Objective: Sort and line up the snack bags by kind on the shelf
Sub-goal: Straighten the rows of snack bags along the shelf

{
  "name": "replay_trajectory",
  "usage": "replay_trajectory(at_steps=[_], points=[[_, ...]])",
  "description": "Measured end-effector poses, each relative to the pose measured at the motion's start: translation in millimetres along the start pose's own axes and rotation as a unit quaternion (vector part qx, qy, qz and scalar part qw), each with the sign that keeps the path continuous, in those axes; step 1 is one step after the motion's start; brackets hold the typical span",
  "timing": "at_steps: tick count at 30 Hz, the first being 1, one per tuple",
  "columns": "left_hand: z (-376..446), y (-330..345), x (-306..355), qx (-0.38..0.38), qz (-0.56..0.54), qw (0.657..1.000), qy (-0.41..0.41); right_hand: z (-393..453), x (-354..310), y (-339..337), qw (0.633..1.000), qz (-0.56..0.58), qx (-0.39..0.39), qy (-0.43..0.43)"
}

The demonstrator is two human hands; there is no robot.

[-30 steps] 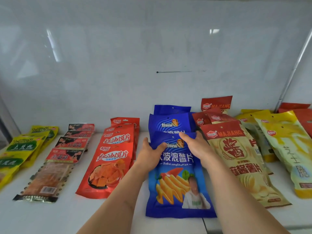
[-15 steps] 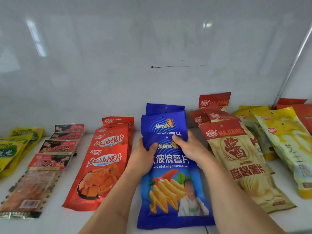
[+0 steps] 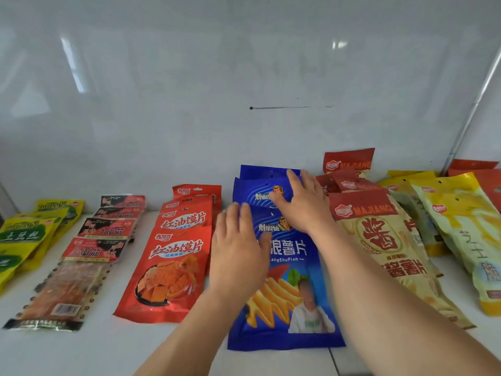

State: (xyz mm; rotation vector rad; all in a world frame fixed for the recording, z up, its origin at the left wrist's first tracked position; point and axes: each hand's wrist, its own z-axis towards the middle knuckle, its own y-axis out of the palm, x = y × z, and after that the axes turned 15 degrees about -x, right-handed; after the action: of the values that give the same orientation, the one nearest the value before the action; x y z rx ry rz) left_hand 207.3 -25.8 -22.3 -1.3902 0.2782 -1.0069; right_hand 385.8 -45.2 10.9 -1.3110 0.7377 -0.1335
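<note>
Both hands lie flat with straight fingers on the blue chip bags [image 3: 287,267], the left hand [image 3: 238,248] nearer, the right hand [image 3: 301,204] farther.

Both hands were motion-blurred, so whether their fingers touched the blue chip bags [image 3: 287,270] could not be told. The left hand [image 3: 238,248] covered the front bag's first title characters; the right hand [image 3: 301,204] hid part of the bags behind. The green-and-yellow bags [image 3: 24,234] were cut off by the left edge. The yellow bag [image 3: 469,240] ran off the right edge.
</note>
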Motion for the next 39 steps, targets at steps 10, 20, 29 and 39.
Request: replay_trajectory(at_steps=[10, 20, 29, 39], points=[[-36.2, 26.1, 7.0, -0.22, 0.117, 0.968, 0.013, 24.9, 5.8, 25.2, 0.987, -0.092, -0.133, -0.023], [-27.9, 50.7, -12.0, -0.221, 0.16, 0.962, 0.035, 29.1, 8.7, 35.4, 0.985, -0.049, -0.162, -0.016], [-32.3, 28.7, 6.2, -0.24, 0.127, 0.962, -0.026, 18.3, 6.8, 30.8, 0.992, -0.08, -0.088, -0.034], [-28.8, 16.1, 12.9, -0.211, 0.12, 0.97, -0.019, -44.2, -3.2, -19.5, 0.993, -0.001, -0.028, -0.115]])
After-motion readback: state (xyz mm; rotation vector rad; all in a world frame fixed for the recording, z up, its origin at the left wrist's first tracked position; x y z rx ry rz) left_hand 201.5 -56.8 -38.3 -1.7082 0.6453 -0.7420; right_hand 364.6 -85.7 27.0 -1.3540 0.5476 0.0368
